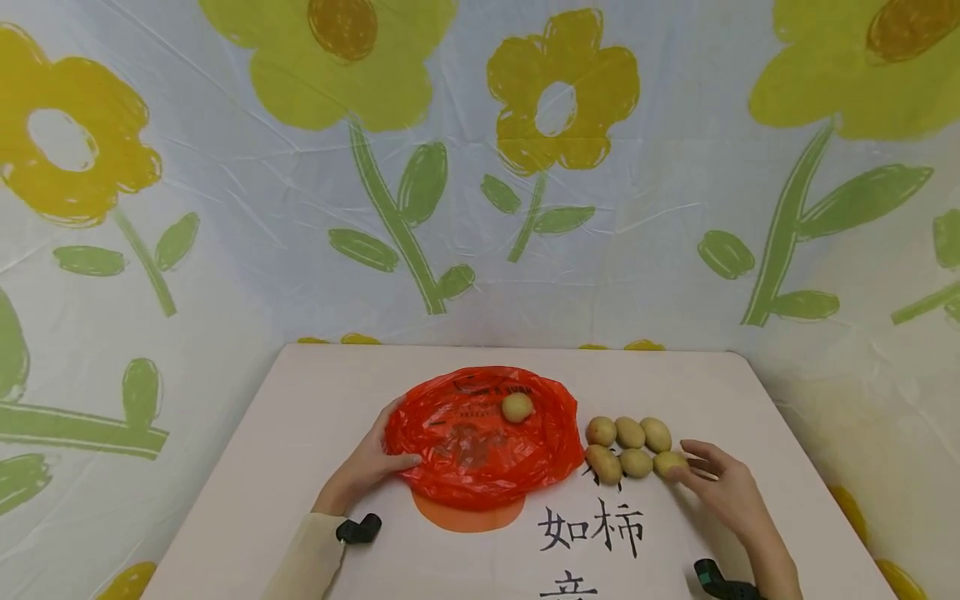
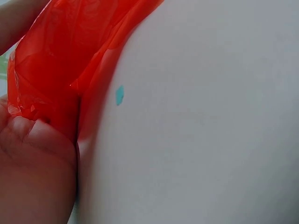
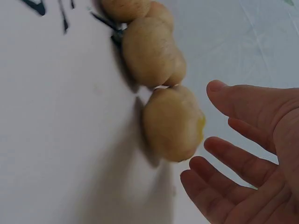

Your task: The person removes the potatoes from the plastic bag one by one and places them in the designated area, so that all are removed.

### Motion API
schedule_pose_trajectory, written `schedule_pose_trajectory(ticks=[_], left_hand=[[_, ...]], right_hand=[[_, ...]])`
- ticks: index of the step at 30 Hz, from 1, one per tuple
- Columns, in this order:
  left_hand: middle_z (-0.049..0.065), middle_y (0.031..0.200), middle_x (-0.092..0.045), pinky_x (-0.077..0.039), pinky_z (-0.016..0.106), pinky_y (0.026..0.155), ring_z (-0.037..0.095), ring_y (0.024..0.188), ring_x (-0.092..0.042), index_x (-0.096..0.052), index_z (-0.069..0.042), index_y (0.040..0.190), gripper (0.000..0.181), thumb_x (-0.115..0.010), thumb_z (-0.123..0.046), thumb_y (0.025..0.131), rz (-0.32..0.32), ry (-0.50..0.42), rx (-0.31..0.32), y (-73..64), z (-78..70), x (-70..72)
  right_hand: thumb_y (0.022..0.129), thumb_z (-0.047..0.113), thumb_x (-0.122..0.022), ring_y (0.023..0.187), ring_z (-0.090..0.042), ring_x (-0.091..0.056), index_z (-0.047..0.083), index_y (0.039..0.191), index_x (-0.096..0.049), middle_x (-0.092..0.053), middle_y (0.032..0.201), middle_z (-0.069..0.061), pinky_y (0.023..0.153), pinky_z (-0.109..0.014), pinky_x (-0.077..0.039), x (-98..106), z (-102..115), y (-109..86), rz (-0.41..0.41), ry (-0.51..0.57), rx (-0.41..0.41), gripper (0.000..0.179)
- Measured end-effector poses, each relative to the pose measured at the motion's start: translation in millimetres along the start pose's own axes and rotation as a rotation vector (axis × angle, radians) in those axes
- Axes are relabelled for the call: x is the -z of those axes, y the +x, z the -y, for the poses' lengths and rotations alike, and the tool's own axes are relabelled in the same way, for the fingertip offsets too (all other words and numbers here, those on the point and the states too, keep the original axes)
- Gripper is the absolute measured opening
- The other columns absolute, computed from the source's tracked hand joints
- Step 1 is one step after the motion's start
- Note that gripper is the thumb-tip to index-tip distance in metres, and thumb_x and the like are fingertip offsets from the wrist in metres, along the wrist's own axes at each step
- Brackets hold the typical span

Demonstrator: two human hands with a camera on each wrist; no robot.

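Note:
A red plastic bag (image 1: 480,467) lies spread on the table, with one potato (image 1: 517,407) resting in it. My left hand (image 1: 372,457) holds the bag's left side, its thumb over the rim and its other fingers around the outside, partly hidden. In the left wrist view, red plastic (image 2: 56,60) runs between the thumb and fingers. Several potatoes (image 1: 629,432) stand in two rows to the right of the bag. Beside the nearest right-hand potato (image 3: 170,123) is my right hand (image 1: 722,486), fingers spread and lightly bent, a small gap from it in the right wrist view.
The white table (image 1: 315,400) carries black written characters (image 1: 592,529) and an orange patch (image 1: 468,512) at the bag's front edge. Flower-printed cloth (image 1: 630,275) hangs behind the table and along both sides.

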State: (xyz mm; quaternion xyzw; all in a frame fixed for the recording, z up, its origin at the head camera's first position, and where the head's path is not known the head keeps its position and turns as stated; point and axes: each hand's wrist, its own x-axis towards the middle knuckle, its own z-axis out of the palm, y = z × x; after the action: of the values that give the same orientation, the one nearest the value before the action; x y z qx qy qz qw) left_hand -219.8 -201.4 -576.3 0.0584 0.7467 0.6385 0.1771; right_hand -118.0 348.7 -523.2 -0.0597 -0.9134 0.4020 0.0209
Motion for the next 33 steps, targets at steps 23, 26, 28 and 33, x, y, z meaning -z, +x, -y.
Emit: schedule_pose_trajectory(ticks=[23,26,28,33], left_hand=[[-0.001,0.170,-0.022,-0.053,0.041,0.108,0.032,0.153,-0.031,-0.018,-0.040,0.162,0.107,-0.087,-0.019,0.082,-0.007,-0.012,0.008,-3.0,0.5,-1.1],[-0.002,0.169,-0.024,-0.054,0.041,0.106,0.032,0.152,-0.033,-0.019,-0.041,0.161,0.107,-0.088,-0.018,0.082,-0.013,-0.007,0.006,-2.3,-0.5,-1.0],[-0.001,0.169,-0.025,-0.054,0.040,0.106,0.032,0.151,-0.034,-0.019,-0.041,0.161,0.107,-0.088,-0.019,0.082,-0.014,-0.003,0.008,-1.9,-1.0,-0.9],[-0.002,0.169,-0.025,-0.055,0.040,0.104,0.032,0.151,-0.035,-0.019,-0.043,0.161,0.106,-0.087,-0.021,0.083,-0.012,0.001,0.016,0.0,-1.9,-1.0]], right_hand=[[0.097,0.034,-0.073,0.133,-0.049,-0.051,0.004,0.157,-0.035,-0.045,0.154,-0.029,0.105,-0.065,-0.048,2.6,96.0,43.3,0.038,0.020,0.214,0.077],[0.097,0.036,-0.072,0.132,-0.050,-0.051,0.007,0.158,-0.034,-0.045,0.154,-0.028,0.105,-0.065,-0.048,-5.3,107.8,50.2,0.051,0.038,0.227,0.079],[0.096,0.036,-0.073,0.133,-0.049,-0.051,0.010,0.159,-0.033,-0.045,0.154,-0.027,0.105,-0.065,-0.048,-10.3,114.1,53.7,0.069,0.055,0.233,0.080],[0.094,0.033,-0.077,0.129,-0.046,-0.057,0.015,0.159,-0.034,-0.050,0.152,-0.024,0.103,-0.061,-0.052,-26.2,127.6,61.6,0.110,0.070,0.261,0.080]])
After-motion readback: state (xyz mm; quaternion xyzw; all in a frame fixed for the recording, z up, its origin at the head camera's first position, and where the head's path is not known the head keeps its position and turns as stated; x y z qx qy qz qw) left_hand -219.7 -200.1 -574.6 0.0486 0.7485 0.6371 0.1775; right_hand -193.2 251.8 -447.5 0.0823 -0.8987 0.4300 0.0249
